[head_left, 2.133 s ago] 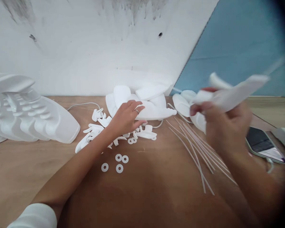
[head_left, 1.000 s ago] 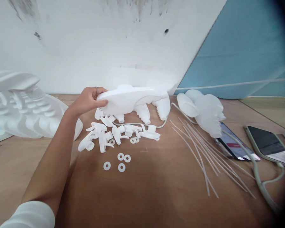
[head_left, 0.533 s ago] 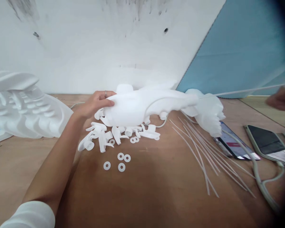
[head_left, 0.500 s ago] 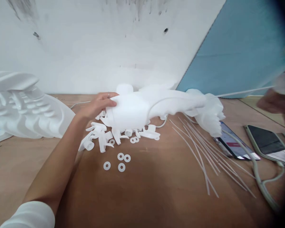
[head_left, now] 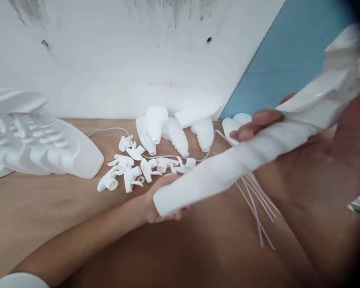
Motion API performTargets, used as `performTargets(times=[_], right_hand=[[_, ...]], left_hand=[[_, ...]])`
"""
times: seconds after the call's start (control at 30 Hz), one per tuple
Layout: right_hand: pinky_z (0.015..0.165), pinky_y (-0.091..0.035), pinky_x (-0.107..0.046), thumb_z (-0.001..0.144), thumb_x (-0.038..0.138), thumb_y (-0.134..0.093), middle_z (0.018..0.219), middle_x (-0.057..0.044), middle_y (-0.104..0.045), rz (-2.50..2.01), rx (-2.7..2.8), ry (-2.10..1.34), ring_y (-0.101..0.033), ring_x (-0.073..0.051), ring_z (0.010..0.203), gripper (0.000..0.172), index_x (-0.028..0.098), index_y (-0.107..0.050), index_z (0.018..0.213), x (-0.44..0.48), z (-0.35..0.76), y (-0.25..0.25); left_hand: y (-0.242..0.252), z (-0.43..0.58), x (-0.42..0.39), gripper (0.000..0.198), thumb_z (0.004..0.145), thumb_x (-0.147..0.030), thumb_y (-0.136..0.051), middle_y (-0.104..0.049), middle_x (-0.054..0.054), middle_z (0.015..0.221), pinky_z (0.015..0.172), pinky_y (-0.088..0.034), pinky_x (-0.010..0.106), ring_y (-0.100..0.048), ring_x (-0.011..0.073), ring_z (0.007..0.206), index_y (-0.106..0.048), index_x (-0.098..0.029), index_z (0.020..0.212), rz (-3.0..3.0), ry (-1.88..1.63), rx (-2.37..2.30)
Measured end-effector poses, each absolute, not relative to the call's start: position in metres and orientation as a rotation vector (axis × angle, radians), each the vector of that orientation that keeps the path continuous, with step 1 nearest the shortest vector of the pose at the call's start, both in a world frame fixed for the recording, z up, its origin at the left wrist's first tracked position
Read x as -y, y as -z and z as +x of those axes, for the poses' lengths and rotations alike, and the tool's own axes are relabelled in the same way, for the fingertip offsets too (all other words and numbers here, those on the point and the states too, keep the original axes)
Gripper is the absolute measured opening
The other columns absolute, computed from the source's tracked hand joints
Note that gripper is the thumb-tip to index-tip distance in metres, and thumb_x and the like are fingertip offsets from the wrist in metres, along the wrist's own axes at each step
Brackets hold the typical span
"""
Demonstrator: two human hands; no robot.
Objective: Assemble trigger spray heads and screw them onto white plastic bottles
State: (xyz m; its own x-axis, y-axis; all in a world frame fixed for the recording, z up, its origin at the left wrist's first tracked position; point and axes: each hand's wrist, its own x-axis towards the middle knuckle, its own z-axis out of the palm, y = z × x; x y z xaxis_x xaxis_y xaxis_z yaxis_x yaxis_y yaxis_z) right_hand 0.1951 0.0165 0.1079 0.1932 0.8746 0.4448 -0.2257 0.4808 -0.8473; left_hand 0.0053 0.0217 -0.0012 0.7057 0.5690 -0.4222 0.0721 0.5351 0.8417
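You're cupping the white bottle (head_left: 218, 172) in your left hand (head_left: 150, 208); your right hand (head_left: 259, 121) is sitting behind, grip unclear. You're seemingly fitting the trigger sprayer (head_left: 342, 56), alignment mattering next.

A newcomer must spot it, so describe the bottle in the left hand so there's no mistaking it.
Below the white wall lies a brown table. Above it, the left hand grips the blunt end of a long bottle, slanting up to the right. The other bottles rest by the wall; this one is held up off the table.
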Motion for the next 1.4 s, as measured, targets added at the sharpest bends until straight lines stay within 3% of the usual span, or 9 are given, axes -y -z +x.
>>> performTargets(times=[0.07, 0.17, 0.3, 0.43, 0.57, 0.87, 1.03, 1.27, 1.4], right_hand=[[0.053, -0.049, -0.034, 0.082, 0.057, -0.065, 0.062, 0.002, -0.061, -0.708, 1.127, -0.941, -0.059, -0.016, 0.054, 0.033, 0.024, -0.067, 0.079, -0.006, 0.179, -0.108], [0.038, -0.042, -0.030, 0.073, 0.057, -0.072, 0.055, 0.001, -0.056, -0.744, 1.089, -1.203, -0.054, -0.017, 0.043, 0.033, 0.025, -0.063, 0.078, 0.003, 0.166, -0.102], [0.041, -0.047, -0.031, 0.077, 0.055, -0.066, 0.058, -0.001, -0.057, -0.783, 0.936, -1.334, -0.057, -0.019, 0.046, 0.033, 0.022, -0.059, 0.078, -0.001, 0.153, -0.085], [0.044, -0.051, -0.030, 0.084, 0.052, -0.062, 0.067, 0.000, -0.061, -0.868, 0.880, -1.426, -0.060, -0.018, 0.053, 0.030, 0.023, -0.058, 0.090, -0.010, 0.139, -0.073], [0.046, -0.051, -0.026, 0.083, 0.057, -0.065, 0.074, 0.000, -0.065, -1.004, 1.012, -1.559, -0.059, -0.015, 0.054, 0.040, 0.024, -0.055, 0.103, -0.012, 0.129, -0.069], [0.052, -0.048, -0.025, 0.089, 0.058, -0.055, 0.072, -0.002, -0.065, -0.754, 0.929, -1.891, -0.059, -0.014, 0.055, 0.042, 0.020, -0.057, 0.106, -0.005, 0.120, -0.044], [0.055, -0.049, -0.027, 0.092, 0.056, -0.049, 0.065, -0.002, -0.063, -0.618, 0.826, -1.970, -0.060, -0.017, 0.057, 0.039, 0.019, -0.059, 0.100, -0.004, 0.114, -0.038], [0.048, -0.045, -0.025, 0.088, 0.078, -0.028, 0.057, -0.007, -0.060, -0.788, 1.056, -1.950, -0.056, -0.015, 0.050, 0.073, 0.016, -0.059, 0.066, -0.014, 0.132, -0.055], [0.045, -0.046, -0.027, 0.091, 0.071, -0.033, 0.069, -0.006, -0.065, -0.770, 1.060, -1.897, -0.058, -0.017, 0.050, 0.061, 0.019, -0.065, 0.083, -0.014, 0.133, -0.063]], left_hand=[[0.010, 0.006, -0.005, 0.058, 0.085, -0.063, -0.030, -0.059, 0.006, 0.064, 0.042, -0.043, 0.026, -0.056, 0.0174, 0.052, -0.063, -0.015, 0.083, 1.027, -0.255, -0.737], [0.005, 0.001, 0.006, 0.041, 0.085, -0.056, -0.053, -0.057, 0.001, 0.062, 0.043, -0.036, 0.022, -0.048, 0.0126, 0.050, -0.064, -0.017, 0.091, 1.226, -0.307, -0.825], [-0.036, -0.011, -0.007, 0.029, 0.092, -0.046, -0.052, -0.062, 0.001, 0.075, 0.050, -0.039, 0.020, -0.050, 0.0106, 0.060, -0.063, -0.020, 0.097, 1.626, -0.695, -0.985], [-0.087, -0.021, -0.033, 0.025, 0.094, -0.041, -0.051, -0.062, 0.005, 0.114, 0.059, -0.051, 0.023, -0.062, 0.0157, 0.085, -0.059, -0.023, 0.110, 1.611, -1.149, -0.889], [-0.112, -0.025, -0.053, 0.030, 0.095, -0.039, -0.049, -0.059, 0.005, 0.123, 0.064, -0.054, 0.025, -0.063, 0.0185, 0.096, -0.057, -0.026, 0.121, 1.657, -1.340, -0.910], [-0.106, -0.045, -0.060, 0.023, 0.085, -0.043, -0.065, -0.071, 0.002, 0.087, 0.061, -0.049, 0.025, -0.064, 0.0148, 0.074, -0.069, -0.024, 0.097, 1.876, -0.717, -1.103], [-0.104, -0.042, -0.060, 0.015, 0.083, -0.033, -0.067, -0.071, 0.002, 0.083, 0.056, -0.046, 0.021, -0.061, 0.0119, 0.069, -0.072, -0.020, 0.089, 1.848, -0.927, -1.116], [-0.102, -0.034, -0.058, 0.014, 0.086, -0.032, -0.066, -0.070, 0.000, 0.083, 0.057, -0.048, 0.019, -0.059, 0.0094, 0.067, -0.073, -0.020, 0.091, 1.834, -1.045, -0.980], [-0.101, -0.035, -0.057, 0.014, 0.086, -0.032, -0.066, -0.070, -0.001, 0.081, 0.055, -0.045, 0.018, -0.056, 0.0081, 0.062, -0.074, -0.021, 0.090, 1.851, -1.050, -0.988]])
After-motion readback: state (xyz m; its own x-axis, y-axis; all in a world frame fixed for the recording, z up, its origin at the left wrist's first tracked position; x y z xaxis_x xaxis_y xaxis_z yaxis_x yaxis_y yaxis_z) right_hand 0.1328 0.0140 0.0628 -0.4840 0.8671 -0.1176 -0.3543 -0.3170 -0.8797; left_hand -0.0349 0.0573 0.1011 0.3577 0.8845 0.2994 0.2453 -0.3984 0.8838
